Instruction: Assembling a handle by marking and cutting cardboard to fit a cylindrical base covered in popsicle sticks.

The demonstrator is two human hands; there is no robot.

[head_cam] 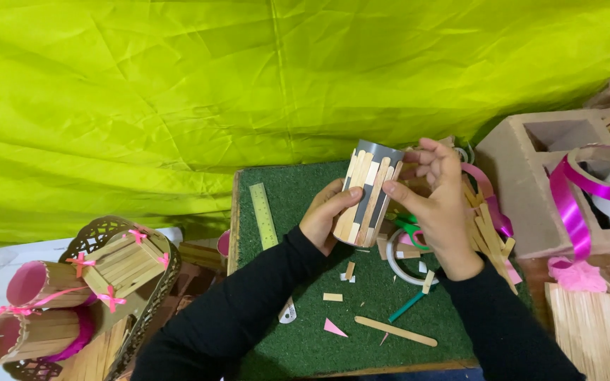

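My left hand (327,215) cups the grey cylindrical can clad in pale wooden craft sticks (366,193) at the centre of the frame, fingers curled round its side; my right hand (438,201) pinches one stick against it with thumb and forefinger, the other fingers loosely bent; below lies the green turf-covered board (298,331), a yellow ruler (263,215) at its upper left; finished stick holders with pink bows (72,289) sit lower left; glossy pink ribbon (577,212) hangs at right.
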